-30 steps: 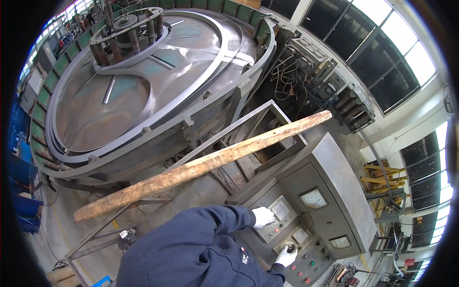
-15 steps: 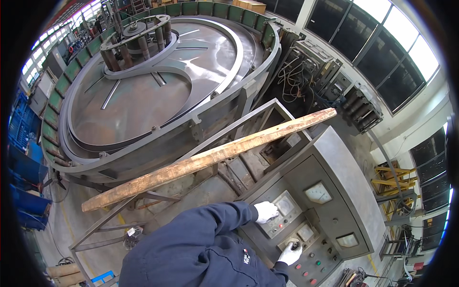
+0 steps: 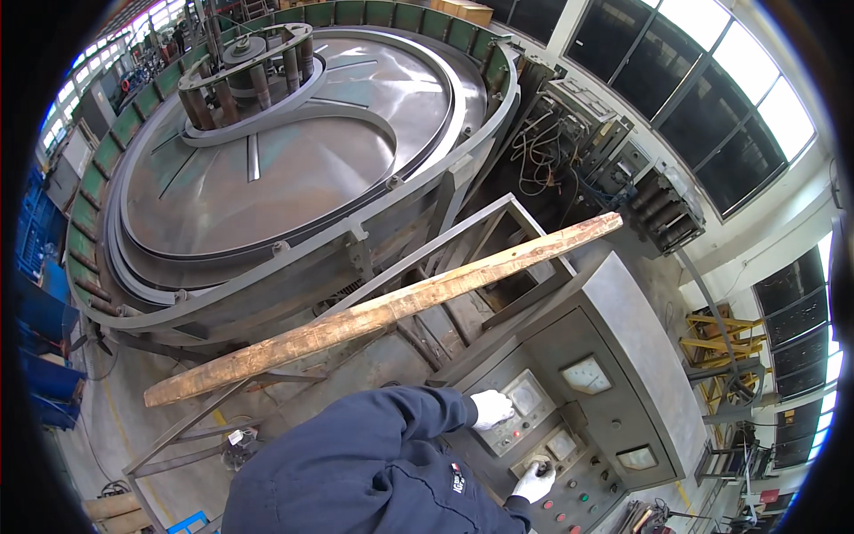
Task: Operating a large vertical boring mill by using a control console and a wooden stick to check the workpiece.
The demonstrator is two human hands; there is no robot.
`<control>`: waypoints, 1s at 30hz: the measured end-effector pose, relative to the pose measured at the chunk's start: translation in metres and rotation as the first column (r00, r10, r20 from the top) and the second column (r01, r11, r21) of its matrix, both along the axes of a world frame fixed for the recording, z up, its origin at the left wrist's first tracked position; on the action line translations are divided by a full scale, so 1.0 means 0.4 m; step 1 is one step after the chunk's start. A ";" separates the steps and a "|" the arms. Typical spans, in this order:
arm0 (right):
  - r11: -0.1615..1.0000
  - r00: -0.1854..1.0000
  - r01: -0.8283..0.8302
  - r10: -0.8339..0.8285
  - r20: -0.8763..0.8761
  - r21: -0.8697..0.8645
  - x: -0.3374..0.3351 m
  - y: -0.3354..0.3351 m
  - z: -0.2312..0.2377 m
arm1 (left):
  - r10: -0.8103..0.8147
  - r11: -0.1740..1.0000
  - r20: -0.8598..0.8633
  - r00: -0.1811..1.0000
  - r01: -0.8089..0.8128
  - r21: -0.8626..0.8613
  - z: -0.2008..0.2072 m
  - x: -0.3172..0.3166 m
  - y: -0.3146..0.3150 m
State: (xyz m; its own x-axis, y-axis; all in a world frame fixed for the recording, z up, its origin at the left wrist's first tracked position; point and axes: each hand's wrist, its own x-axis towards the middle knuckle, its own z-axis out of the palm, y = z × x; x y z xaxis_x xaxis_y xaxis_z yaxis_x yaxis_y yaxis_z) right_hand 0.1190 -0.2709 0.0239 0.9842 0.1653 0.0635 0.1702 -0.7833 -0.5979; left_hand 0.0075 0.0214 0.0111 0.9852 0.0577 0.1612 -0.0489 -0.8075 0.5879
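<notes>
In a white glove, my left hand (image 3: 492, 409) is closed at the left edge of the upper gauge plate (image 3: 525, 402) on a grey control console (image 3: 623, 356). Its fingertips and whatever they grip cannot be made out. My right hand (image 3: 534, 482), also gloved in white, is closed on a dark knob (image 3: 541, 463) below the lower gauge (image 3: 561, 443). Red and green push buttons (image 3: 572, 485) sit beside that hand. Beyond the console lies a big round turntable (image 3: 267, 205) inside a green-walled ring, with a curved metal band (image 3: 391, 142) lying across it.
A long wooden beam (image 3: 382, 311) rests across a metal frame (image 3: 498, 209) between me and the turntable. Cables and machine parts (image 3: 543, 142) stand at the far right. Yellow steps (image 3: 725, 343) are right of the console, blue racks (image 3: 44, 320) at the left.
The turntable has turned clockwise as seen here, carrying its slots and the curved band round. My view has shifted slightly; both hands keep their places on the console.
</notes>
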 end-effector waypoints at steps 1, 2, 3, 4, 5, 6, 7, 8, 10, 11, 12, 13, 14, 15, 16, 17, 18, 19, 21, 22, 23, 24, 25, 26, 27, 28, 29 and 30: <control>1.000 1.000 -0.004 0.004 0.002 -0.011 -0.001 0.003 0.005 | 0.000 1.000 -0.006 1.000 0.000 0.000 -0.001 0.000 0.000; 1.000 1.000 -0.007 0.007 0.004 -0.023 -0.001 0.004 0.011 | 0.000 1.000 -0.013 1.000 0.000 0.000 -0.002 0.001 0.000; 0.999 1.000 -0.009 0.009 0.007 -0.030 -0.002 0.007 0.013 | -0.003 1.000 -0.019 1.000 0.003 0.004 -0.001 0.001 0.002; 1.000 1.000 -0.009 0.009 0.008 -0.026 -0.002 0.006 0.012 | -0.001 1.000 -0.005 1.000 0.001 0.003 -0.001 0.001 0.002; 1.000 1.000 -0.009 0.009 0.009 -0.022 -0.001 0.002 0.010 | 0.000 1.000 0.009 1.000 0.000 0.001 -0.002 0.000 0.000; 1.000 1.000 -0.010 0.010 0.008 -0.016 -0.001 0.003 0.007 | 0.002 1.000 0.020 1.000 -0.002 0.003 -0.001 -0.003 0.001; 1.000 1.000 -0.006 0.006 0.002 -0.009 0.000 0.004 0.004 | 0.000 1.000 0.008 1.000 0.000 0.005 0.001 -0.003 0.002; 1.000 1.000 -0.001 0.001 -0.003 -0.003 0.001 0.002 0.002 | -0.003 1.000 -0.004 1.000 0.003 0.007 0.002 -0.002 0.001; 1.000 1.000 0.003 -0.003 -0.005 0.000 -0.002 0.010 0.006 | -0.001 1.000 -0.017 1.000 0.001 0.012 0.001 -0.002 0.004; 1.000 1.000 0.003 -0.003 -0.001 -0.007 -0.003 0.012 0.008 | 0.003 1.000 -0.018 1.000 -0.003 0.013 -0.004 0.000 0.003; 1.000 1.000 0.005 -0.005 0.005 -0.013 -0.004 0.013 0.010 | 0.004 1.000 -0.018 1.000 -0.004 0.013 -0.004 0.001 0.003; 1.000 1.000 0.007 -0.007 0.009 -0.023 -0.003 0.011 0.007 | 0.003 1.000 -0.026 1.000 -0.003 0.015 -0.005 0.004 0.001; 0.999 1.000 0.010 -0.009 0.014 -0.033 -0.001 0.008 0.005 | 0.002 1.000 -0.034 0.999 -0.002 0.018 -0.005 0.006 0.000; 0.999 1.000 0.009 -0.009 0.017 -0.042 -0.001 0.009 0.005 | 0.004 1.000 -0.044 0.999 -0.003 0.021 -0.005 0.005 0.000; 0.999 1.000 0.012 -0.011 0.012 -0.032 -0.001 0.009 0.004 | 0.007 1.000 -0.042 0.999 -0.006 0.026 -0.005 0.003 0.000; 1.000 1.000 0.014 -0.014 0.007 -0.022 -0.001 0.010 0.003 | 0.009 0.999 -0.039 0.999 -0.008 0.031 -0.005 0.002 -0.001; 1.000 1.000 0.018 -0.018 0.002 -0.012 -0.002 0.010 0.003 | 0.011 0.999 -0.036 0.999 -0.010 0.037 -0.004 0.000 -0.001; 1.000 1.000 0.016 -0.016 0.004 -0.021 0.000 0.006 -0.001 | 0.012 0.999 -0.041 0.999 -0.011 0.036 -0.003 -0.001 -0.002; 0.999 1.000 0.011 -0.010 0.010 -0.039 0.004 0.000 -0.004 | 0.017 0.999 -0.049 0.999 -0.015 0.035 0.001 -0.001 -0.005; 0.999 1.000 0.010 -0.010 0.010 -0.042 0.005 -0.001 -0.003 | 0.019 0.999 -0.053 0.998 -0.017 0.040 0.004 -0.002 -0.005; 0.999 1.000 0.010 -0.009 0.011 -0.045 0.006 -0.001 -0.002 | 0.020 0.999 -0.057 0.998 -0.018 0.045 0.007 -0.002 -0.006; 0.999 1.000 0.010 -0.009 0.011 -0.047 0.005 -0.001 0.000 | 0.022 0.999 -0.062 0.998 -0.018 0.051 0.010 -0.003 -0.006; 0.999 1.000 0.008 -0.008 0.012 -0.040 0.005 -0.003 -0.003 | 0.023 0.999 -0.060 0.998 -0.020 0.048 0.009 -0.004 -0.007; 0.999 1.000 0.007 -0.006 0.014 -0.032 0.006 -0.004 -0.006 | 0.025 0.999 -0.059 0.998 -0.022 0.046 0.007 -0.004 -0.007; 1.000 1.000 0.009 -0.008 0.015 -0.022 0.006 -0.007 -0.010 | 0.023 0.999 -0.057 0.998 -0.020 0.046 0.007 -0.003 -0.008; 1.000 1.000 0.011 -0.010 0.017 -0.020 0.007 -0.009 -0.014 | 0.020 0.998 -0.060 0.998 -0.017 0.052 0.008 -0.001 -0.008; 1.000 1.000 0.013 -0.013 0.019 -0.018 0.008 -0.010 -0.018 | 0.017 0.998 -0.063 0.998 -0.014 0.058 0.009 0.001 -0.007; 1.000 1.000 0.011 -0.011 0.021 -0.019 0.007 -0.008 -0.016 | 0.018 0.998 -0.066 0.998 -0.014 0.062 0.008 0.000 -0.007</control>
